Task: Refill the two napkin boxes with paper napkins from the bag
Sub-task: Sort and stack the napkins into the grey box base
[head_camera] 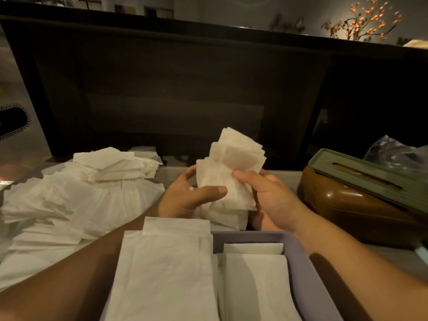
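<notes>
Both hands on one stack of napkins (pixel 228 179), held upright above the counter (pixel 287 179), just past the far rim of the purple box.

My left hand (pixel 185 195) grips the stack from the left: thumb across the front face, fingers curled behind. My right hand (pixel 271 195) pinches it from the right, thumb on the front near the middle, fingers behind it. The top of the stack fans out unevenly, corners misaligned.

The purple napkin box (pixel 301 258) sits nearest me, open at the top. It has napkins in it: a flat folded layer (pixel 254 281) inside, and a wider batch (pixel 166 269) lying over its left edge, overhanging the rim. My left forearm runs along beside that batch.

The second box (pixel 342 205) is brown, to the right of my right hand, close but not touching it. A green slotted lid (pixel 370 179) lies tilted across its top. Cannot tell what's inside it.

Behind the green lid, far right: a crumpled clear plastic bag (pixel 393 154). Contents not readable.

Left side of the counter: a big loose pile of napkins (pixel 76 198), spread out, with a smaller folded batch (pixel 111 165) resting on top at the back.

A dark panel (pixel 176 89) stands behind the counter.
</notes>
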Available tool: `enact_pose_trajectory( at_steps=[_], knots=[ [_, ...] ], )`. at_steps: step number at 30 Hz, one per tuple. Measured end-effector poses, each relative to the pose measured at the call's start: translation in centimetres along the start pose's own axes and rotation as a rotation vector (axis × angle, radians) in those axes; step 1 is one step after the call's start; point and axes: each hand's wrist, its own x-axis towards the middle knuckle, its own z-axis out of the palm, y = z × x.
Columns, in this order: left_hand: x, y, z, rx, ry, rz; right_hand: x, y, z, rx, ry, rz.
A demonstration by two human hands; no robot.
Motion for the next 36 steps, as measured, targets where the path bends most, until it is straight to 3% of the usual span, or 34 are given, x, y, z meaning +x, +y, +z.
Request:
enact_pose_trajectory(
  at_steps=[4,8,10,14,20,25,28,31,34,36],
  knots=[
    [0.1,0.4,-0.1,0.134,-0.143,-0.086,0.1,-0.2,-0.1,0.189,0.054,-0.032],
    [0.8,0.8,0.3,0.165,-0.038,-0.018,-0.4,-1.1,-0.8,0.327,0.097,-0.102],
    [1.0,0.7,-0.6,0.06,0.031,0.082,-1.0,-1.7,-0.9,0.346,0.012,-0.126],
    [1.0,1.1,-2.2,-0.02,0.04,0.141,-1.3,-1.4,0.0,0.128,-0.121,-0.006],
    [0.9,1.0,-1.0,-0.045,0.082,0.072,0.2,0.9,2.0,-0.076,-0.026,-0.02],
    [0.8,1.3,-0.8,-0.055,0.064,-0.046,0.6,0.9,1.1,-0.224,-0.044,-0.029],
    [0.6,1.6,-0.5,-0.102,0.181,-0.017,0.6,0.9,0.9,-0.283,-0.068,-0.028],
    [0.0,1.1,-1.5,-0.062,0.112,-0.088,0.7,1.0,1.0,-0.347,-0.064,-0.032],
    [0.8,1.2,-0.6,-0.054,0.176,0.032,0.8,1.1,0.9,-0.35,-0.056,-0.04],
    [0.4,1.3,-0.4,-0.053,0.134,0.021,0.8,1.2,1.0,-0.336,-0.044,-0.034]
  ],
)
